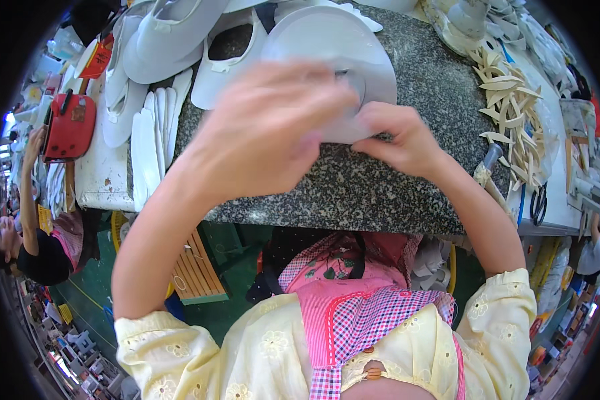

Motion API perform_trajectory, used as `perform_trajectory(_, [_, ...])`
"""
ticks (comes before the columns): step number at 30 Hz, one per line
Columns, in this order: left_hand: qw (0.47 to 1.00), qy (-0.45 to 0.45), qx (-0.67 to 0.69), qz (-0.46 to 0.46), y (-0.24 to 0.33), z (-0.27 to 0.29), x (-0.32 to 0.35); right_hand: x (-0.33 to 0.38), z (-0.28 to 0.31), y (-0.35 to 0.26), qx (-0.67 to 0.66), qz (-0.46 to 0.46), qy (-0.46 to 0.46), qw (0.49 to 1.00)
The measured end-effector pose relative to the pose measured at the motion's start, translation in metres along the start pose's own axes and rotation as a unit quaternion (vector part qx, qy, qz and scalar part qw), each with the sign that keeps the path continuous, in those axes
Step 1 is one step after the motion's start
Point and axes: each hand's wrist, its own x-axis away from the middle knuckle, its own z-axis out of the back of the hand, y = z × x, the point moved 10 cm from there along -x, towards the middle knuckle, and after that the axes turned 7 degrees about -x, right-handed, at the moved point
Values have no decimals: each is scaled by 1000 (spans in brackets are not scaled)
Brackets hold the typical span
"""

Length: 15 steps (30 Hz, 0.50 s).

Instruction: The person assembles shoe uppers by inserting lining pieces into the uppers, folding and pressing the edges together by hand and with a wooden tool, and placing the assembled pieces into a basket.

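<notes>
A white, rounded visor-shaped piece (323, 33) lies on the speckled dark stone tabletop (420, 200) in front of me. The thumb and fingers of my right hand (400, 137) pinch its near right edge. My left hand (267, 127) is over the piece's near left part, smeared by motion, so its fingers do not show clearly. A small dark and greyish spot appears beside the left fingertips, too blurred to name. Part of the piece is hidden behind both hands.
White visors (173, 47) pile up at the back left, near a row of white curved strips (152, 127). Beige crescent pieces (503, 87) heap along the right, with black-handled scissors (539, 203) near the edge. A red case (72, 127) and another person (43, 257) are far left.
</notes>
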Motion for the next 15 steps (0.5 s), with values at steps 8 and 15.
perform_trajectory(8, [684, 210, 644, 272, -19, -25, 9, 14, 29, -9, -514, -87, 153, 839])
perform_trajectory(15, [553, 242, 776, 184, 9, -23, -16, 40, 42, -8, -592, -59, 215, 774])
